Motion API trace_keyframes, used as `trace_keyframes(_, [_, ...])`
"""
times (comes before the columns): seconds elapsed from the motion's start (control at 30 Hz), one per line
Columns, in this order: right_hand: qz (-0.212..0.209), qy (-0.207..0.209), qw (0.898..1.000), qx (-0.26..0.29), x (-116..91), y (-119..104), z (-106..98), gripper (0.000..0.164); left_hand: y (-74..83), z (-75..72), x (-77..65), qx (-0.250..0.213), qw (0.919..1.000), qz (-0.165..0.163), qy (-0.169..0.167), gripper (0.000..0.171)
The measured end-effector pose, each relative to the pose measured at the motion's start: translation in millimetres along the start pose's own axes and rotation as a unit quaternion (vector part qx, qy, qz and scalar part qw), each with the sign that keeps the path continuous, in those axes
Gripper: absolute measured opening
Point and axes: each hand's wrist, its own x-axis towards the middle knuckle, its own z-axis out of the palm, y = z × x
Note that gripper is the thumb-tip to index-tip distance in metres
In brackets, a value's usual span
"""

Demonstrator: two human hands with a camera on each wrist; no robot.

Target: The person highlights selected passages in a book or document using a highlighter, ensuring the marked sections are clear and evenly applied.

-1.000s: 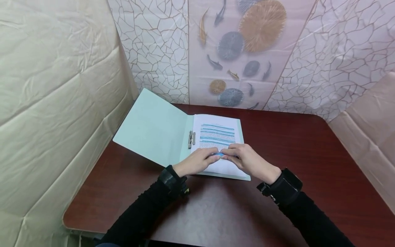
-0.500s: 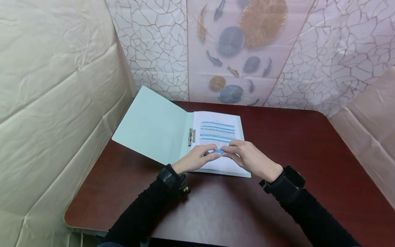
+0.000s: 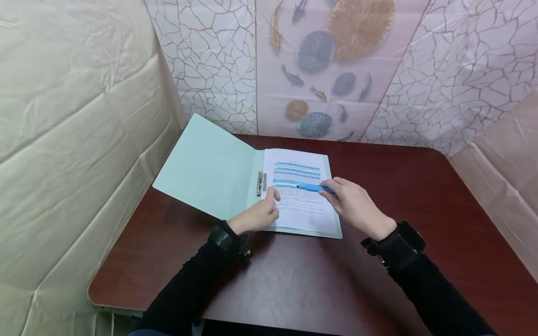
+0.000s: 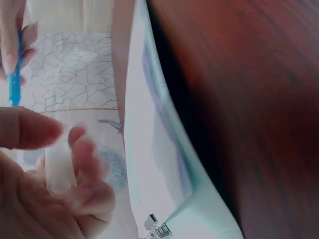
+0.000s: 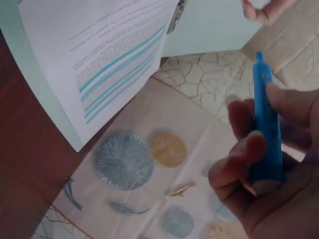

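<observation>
My right hand [image 3: 356,203] grips a blue highlighter [image 3: 310,187] over the printed sheets [image 3: 304,219], its narrow bare tip pointing left. In the right wrist view, thumb and fingers wrap the highlighter's barrel [image 5: 266,124]. My left hand [image 3: 257,215] is over the lower left of the sheets, fingers curled. Between its thumb and fingers, the left wrist view has a whitish, see-through highlighter cap [image 4: 60,172], slightly blurred. Several lines of text on the top sheet carry blue highlighting [image 5: 119,74]. The pale green folder [image 3: 210,168] beneath lies open, a metal clip [image 3: 259,183] along its spine.
The folder rests on a dark red-brown table [image 3: 399,196], its left cover reaching towards the cream draped cloth [image 3: 84,140]. Behind the table hangs a patterned sheet [image 3: 315,93] with fish and round leaf prints. The table's front edge runs below the forearms.
Both hands were together on the highlighter; they have parted. The right hand moved up and right with the highlighter, baring its tip, while the left drew away left with the cap.
</observation>
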Motion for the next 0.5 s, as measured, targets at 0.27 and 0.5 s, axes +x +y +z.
trace_keyframes(0.27, [0.031, 0.037, 0.999, 0.024, 2, 8, -2, 0.026, 8.8, 9.3, -2.5, 0.093, 0.9950, 0.009, -0.034, 0.015])
trace_keyframes(0.5, [0.029, 0.047, 0.993, 0.108, 4, 16, 2, 0.026, 8.6, 19.4, -0.6, 0.157, 0.9832, 0.049, -0.078, 0.022])
